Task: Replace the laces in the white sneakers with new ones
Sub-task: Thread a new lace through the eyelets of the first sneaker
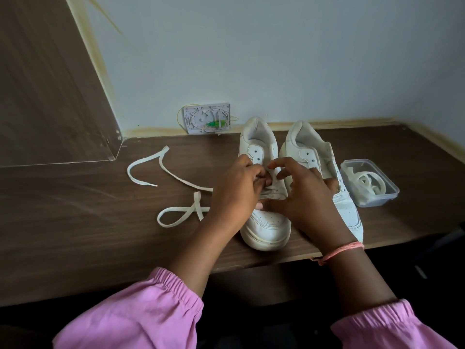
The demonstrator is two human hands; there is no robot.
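Observation:
Two white sneakers stand side by side on the brown wooden table [75, 235], toes toward me. Both my hands work over the lacing area of the left sneaker [266, 227]. My left hand [234, 195] has its fingers curled in at the eyelets, pinching a white lace [273, 190] that crosses the tongue. My right hand [304, 195] rests over the shoe with fingers bent, thumb pressing near the toe side; whether it holds the lace is hidden. The right sneaker [349, 212] shows empty eyelets. A long cream lace [173, 176] trails loose on the table to the left.
A clear plastic box [388, 196] holding coiled white laces sits right of the sneakers. A small white plastic panel with a green part [207, 118] leans against the pale wall. A wooden side panel [50, 84] rises at the left. The table's front edge runs below the shoes.

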